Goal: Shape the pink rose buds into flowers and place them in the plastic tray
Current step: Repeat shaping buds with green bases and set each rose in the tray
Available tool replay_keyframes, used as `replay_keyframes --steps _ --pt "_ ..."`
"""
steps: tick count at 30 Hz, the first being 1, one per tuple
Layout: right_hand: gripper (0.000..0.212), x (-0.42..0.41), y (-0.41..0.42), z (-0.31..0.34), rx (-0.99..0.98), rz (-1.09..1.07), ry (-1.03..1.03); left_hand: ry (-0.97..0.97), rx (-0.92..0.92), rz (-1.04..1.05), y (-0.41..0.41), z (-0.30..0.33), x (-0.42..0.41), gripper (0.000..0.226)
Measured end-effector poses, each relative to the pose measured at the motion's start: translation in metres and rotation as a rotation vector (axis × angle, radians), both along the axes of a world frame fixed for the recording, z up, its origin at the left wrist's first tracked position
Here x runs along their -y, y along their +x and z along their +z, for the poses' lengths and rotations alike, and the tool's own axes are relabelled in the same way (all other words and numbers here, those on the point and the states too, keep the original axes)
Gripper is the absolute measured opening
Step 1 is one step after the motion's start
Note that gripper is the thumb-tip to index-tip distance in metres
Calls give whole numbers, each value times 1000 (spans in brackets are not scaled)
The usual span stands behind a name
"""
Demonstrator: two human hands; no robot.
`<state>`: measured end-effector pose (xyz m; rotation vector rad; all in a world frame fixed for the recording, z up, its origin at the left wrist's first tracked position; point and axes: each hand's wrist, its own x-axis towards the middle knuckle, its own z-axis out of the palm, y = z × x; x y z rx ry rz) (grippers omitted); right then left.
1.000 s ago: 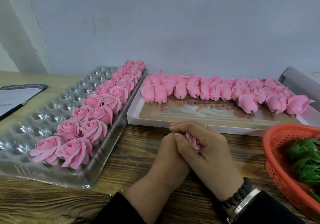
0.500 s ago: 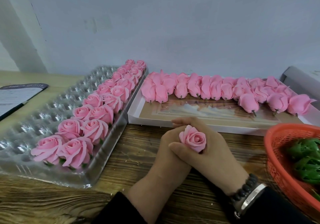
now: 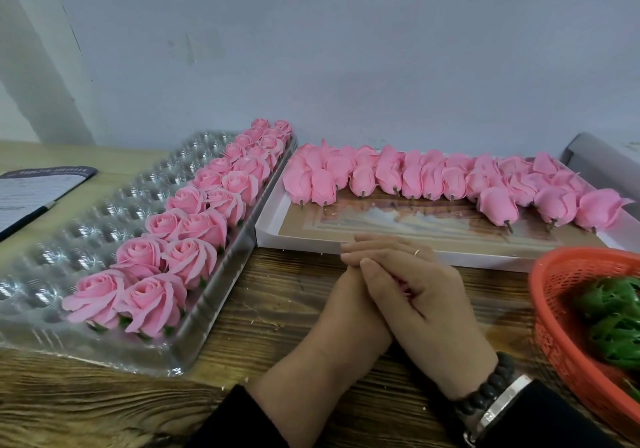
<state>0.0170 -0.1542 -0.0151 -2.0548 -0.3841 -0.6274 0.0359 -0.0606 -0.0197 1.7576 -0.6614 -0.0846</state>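
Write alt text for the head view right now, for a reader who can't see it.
Both hands, left hand and right hand, are cupped together around a pink rose on a wooden table. Left: a clear plastic tray with two rows of shaped roses. Behind: unshaped buds on a white board.

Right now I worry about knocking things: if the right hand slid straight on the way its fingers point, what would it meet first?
The right hand points up-left, so probably the white box's rim, though depth is unclear.
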Motion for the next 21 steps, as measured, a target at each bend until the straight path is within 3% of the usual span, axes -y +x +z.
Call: replay_keyframes --steps 2,4,8,13,15,21 --pt "27 5 1 3 -123 71 -10 70 8 -95 2 5 -1 31" --pt "30 10 1 7 -246 148 -56 93 -98 -164 3 9 -6 27" --pt "34 14 -2 10 -332 218 -182 214 -188 -205 1 11 -13 28" --pt "58 16 -1 4 -286 170 -45 99 -86 -98 2 13 -12 23" --pt "66 15 -2 2 -251 117 32 50 -48 -57 5 11 -13 10" --pt "35 0 -6 1 -80 -15 127 -84 -98 27 5 -1 -4 10"
